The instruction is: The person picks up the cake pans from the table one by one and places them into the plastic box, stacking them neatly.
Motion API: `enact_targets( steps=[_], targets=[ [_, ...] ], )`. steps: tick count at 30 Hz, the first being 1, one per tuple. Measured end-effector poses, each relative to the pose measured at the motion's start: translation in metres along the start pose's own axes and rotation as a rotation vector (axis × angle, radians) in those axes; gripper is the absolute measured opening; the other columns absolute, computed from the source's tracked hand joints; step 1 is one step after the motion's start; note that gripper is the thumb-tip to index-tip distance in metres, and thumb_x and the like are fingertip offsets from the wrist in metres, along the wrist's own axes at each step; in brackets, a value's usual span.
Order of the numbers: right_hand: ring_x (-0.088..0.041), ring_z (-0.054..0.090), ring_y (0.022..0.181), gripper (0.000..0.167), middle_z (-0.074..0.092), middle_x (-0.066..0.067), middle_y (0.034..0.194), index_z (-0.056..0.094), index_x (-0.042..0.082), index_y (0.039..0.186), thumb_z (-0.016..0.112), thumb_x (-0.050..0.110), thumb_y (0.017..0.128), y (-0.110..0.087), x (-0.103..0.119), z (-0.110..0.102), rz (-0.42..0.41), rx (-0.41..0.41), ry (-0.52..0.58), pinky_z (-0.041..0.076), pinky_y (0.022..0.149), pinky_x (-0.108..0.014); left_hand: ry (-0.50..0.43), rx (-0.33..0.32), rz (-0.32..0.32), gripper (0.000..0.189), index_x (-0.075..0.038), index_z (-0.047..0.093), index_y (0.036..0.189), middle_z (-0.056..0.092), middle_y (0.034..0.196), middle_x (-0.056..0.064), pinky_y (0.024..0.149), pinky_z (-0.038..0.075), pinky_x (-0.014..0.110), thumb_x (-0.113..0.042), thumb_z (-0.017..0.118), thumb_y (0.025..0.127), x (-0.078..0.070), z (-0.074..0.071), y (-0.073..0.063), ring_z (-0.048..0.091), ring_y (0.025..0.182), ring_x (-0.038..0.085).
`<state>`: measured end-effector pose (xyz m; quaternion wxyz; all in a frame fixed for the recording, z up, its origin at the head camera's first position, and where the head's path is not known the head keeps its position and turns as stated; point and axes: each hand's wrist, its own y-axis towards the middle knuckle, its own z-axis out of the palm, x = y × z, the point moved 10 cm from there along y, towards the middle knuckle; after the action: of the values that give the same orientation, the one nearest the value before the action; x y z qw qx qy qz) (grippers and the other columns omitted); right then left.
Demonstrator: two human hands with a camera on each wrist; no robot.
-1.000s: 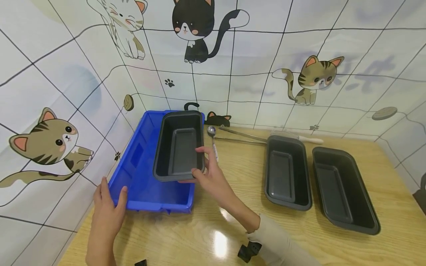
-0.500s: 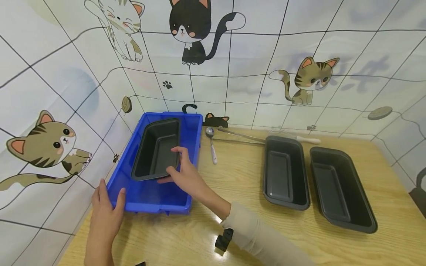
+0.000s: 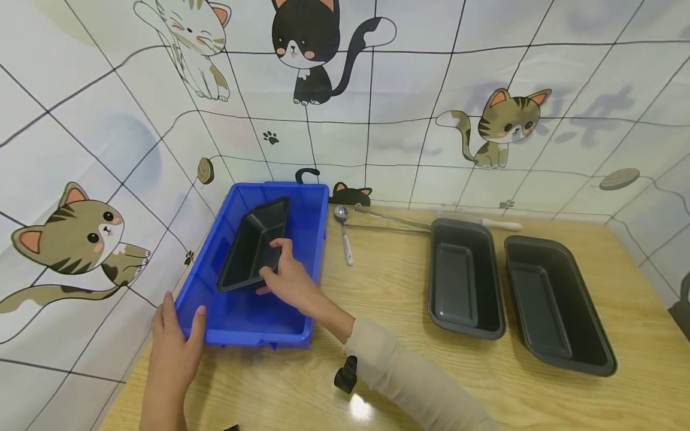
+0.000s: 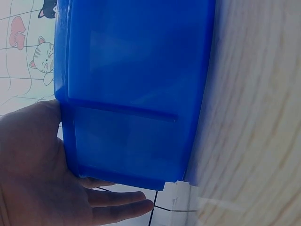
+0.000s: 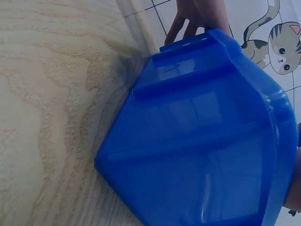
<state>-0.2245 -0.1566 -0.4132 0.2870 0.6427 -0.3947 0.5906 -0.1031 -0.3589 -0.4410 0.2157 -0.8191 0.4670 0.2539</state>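
In the head view, my right hand (image 3: 291, 278) holds a dark grey loaf pan (image 3: 250, 242) by its near right edge, thumb on the inner side. Tilted, the pan is inside the blue plastic bin (image 3: 264, 317); whether its underside touches the floor I cannot tell. My left hand (image 3: 175, 353) rests at the bin's near left corner, thumb at the front rim and fingers along the outer left side. Its fingers look straight in the left wrist view, against the blue wall (image 4: 131, 70). From the right wrist, the bin's side (image 5: 197, 132) hides the pan and most of my right hand.
Two more loaf pans, one nearer (image 3: 466, 281) and one farther right (image 3: 555, 305), stand on the wooden table (image 3: 388, 299). A spoon (image 3: 345, 236), long metal utensils (image 3: 390, 219) and a white-handled whisk (image 3: 501, 225) lie near the patterned wall (image 3: 399, 137).
My right hand has carried the loaf pan left and down into the blue bin, tilting it more. The left hand stays at the bin's corner.
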Motion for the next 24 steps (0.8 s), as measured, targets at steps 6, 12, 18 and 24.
enact_targets(
  steps=[6,12,18,24],
  targets=[
    [-0.036,0.068,0.064,0.063,0.048,-0.001,0.062,0.028,0.01,0.162,0.058,0.006,0.106,0.004,-0.005,0.004,0.009,0.018,-0.084,0.025,0.047,-0.022,-0.007,-0.007,0.004,0.087,-0.003,-0.007,0.175,0.005,0.176,0.04,0.121,0.024,0.084,-0.045,0.043,0.117,-0.001,0.0,-0.002,0.023,0.156,0.069],
    [-0.009,0.029,0.05,0.063,0.031,0.008,0.063,0.03,0.006,0.161,0.061,0.006,0.105,0.006,-0.002,0.002,0.013,0.026,-0.167,0.027,0.048,-0.022,-0.002,-0.002,-0.016,0.088,-0.005,-0.009,0.175,0.002,0.176,0.039,0.121,0.024,0.084,-0.05,0.039,0.117,0.0,0.0,0.0,0.021,0.156,0.069],
    [-0.009,0.03,0.049,0.067,0.071,-0.021,0.11,0.025,0.002,0.166,0.059,0.01,0.109,0.005,-0.002,0.003,0.045,0.058,-0.239,0.03,0.049,-0.023,-0.005,0.004,-0.013,0.088,-0.003,-0.009,0.175,0.003,0.175,0.041,0.121,0.024,0.084,-0.048,0.04,0.118,-0.002,0.001,0.0,0.022,0.155,0.07],
    [-0.015,0.055,0.05,0.068,0.009,-0.038,0.178,0.025,0.005,0.172,0.055,0.017,0.113,-0.019,0.038,-0.012,-0.093,0.042,-0.566,0.038,0.047,-0.025,0.003,0.007,-0.017,0.087,-0.004,-0.01,0.175,0.002,0.176,0.041,0.121,0.024,0.084,-0.049,0.039,0.118,-0.001,0.001,0.0,0.021,0.155,0.07]
  ],
)
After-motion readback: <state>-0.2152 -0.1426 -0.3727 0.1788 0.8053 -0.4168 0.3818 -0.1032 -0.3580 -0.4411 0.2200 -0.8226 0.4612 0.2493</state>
